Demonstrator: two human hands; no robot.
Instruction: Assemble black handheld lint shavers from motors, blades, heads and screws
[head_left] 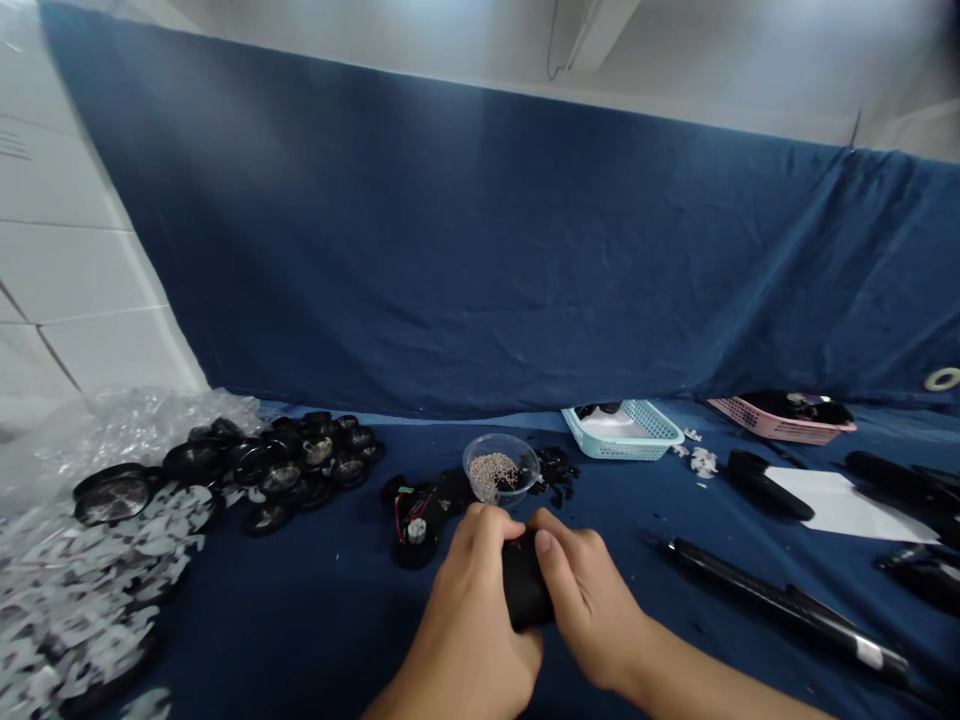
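Both hands closed on a black housing, screw bowl just beyond

L hand & R hand were both curled shut round a black housing, one per side, thumbs near its top; little gap showed betw. fingers & part. It sat up off the blue cloth, centre, near side of the bowl. Fingers hid most of it, so couldn't tell if any seam was open.

Main risk: knuckles were v. close to the clear plastic bowl; a forward slip or sudden give in the part could've tipped it & scattered the contents. Pressing unevenly could've pinched a thumb or marked the shell. A sideways knock might also have snagged the red wires on the open black shell lying just L of the bowl.

Containers: bowl had a heap of tiny metal bits, prob. screws, w/ loose black bits beside it. Light-blue basket, farther back & R, held a few black parts & smth. white. Pink basket, far R, was heaped w/ dark parts, too blurred to ID.

Pen-type driver lay R of the hands, untouched; round black cups were piled L.
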